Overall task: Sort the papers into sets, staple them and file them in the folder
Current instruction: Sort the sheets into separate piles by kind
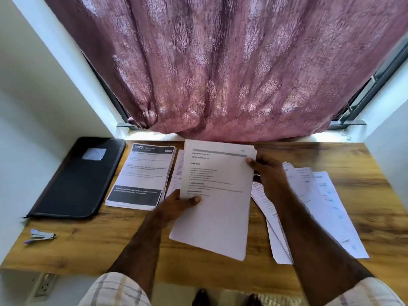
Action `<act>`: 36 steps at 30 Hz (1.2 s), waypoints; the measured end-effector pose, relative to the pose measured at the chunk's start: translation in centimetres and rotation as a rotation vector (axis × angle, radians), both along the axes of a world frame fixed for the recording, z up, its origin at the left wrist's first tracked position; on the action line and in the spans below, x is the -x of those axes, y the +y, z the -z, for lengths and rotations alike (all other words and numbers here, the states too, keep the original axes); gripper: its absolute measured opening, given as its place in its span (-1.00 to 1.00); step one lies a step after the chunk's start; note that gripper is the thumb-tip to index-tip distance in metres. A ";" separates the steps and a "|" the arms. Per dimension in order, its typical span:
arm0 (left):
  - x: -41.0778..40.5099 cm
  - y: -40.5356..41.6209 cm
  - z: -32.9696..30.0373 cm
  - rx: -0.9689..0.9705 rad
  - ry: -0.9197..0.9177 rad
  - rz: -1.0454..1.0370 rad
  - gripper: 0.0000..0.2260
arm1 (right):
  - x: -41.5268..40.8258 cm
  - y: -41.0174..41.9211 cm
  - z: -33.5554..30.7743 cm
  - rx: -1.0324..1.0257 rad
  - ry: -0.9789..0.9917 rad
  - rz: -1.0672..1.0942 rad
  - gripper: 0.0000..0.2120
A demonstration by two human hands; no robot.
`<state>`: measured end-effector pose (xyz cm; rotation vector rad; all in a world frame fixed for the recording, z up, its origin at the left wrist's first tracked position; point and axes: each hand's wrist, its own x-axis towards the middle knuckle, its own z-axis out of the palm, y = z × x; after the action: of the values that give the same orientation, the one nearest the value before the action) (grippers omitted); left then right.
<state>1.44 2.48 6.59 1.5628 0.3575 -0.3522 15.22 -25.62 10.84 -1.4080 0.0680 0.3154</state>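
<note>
The held set of papers (217,195) is lifted off the surface (364,195) at its middle, likely so its edges can be squared before stapling. The left hand (176,206) pinches the left edge, thumb on top. The right hand (268,173) curls round the far right corner, fingers hidden behind. A sorted stack (141,175) lies left, beside the closed folder (77,177); loose sheets (320,206) fan out right. The stapler (42,235) waits near left.
</note>
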 end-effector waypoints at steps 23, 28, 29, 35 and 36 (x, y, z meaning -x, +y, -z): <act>6.6 -0.4 4.9 -0.337 0.187 0.141 -0.65 | 5.5 0.3 9.0 0.915 -0.049 -0.280 -0.56; 3.3 -1.0 4.5 -1.037 -0.123 -0.039 -0.59 | 6.7 1.1 9.5 1.004 -0.169 -0.269 -0.71; 2.4 -1.6 4.6 -1.045 -0.209 -0.010 -0.61 | 6.7 1.3 9.7 0.987 -0.161 -0.264 -0.69; -0.9 -5.8 6.6 -0.800 -0.267 0.358 -0.65 | 9.4 1.8 11.0 1.187 -0.225 -0.276 -0.25; -0.8 -6.0 7.4 -0.795 -0.244 0.358 -0.64 | 10.1 1.6 11.6 1.243 -0.259 -0.301 -0.23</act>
<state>2.22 -3.55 -0.76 2.4350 0.0071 -0.3014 5.14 -24.07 -0.74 -2.6944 -0.2016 0.3456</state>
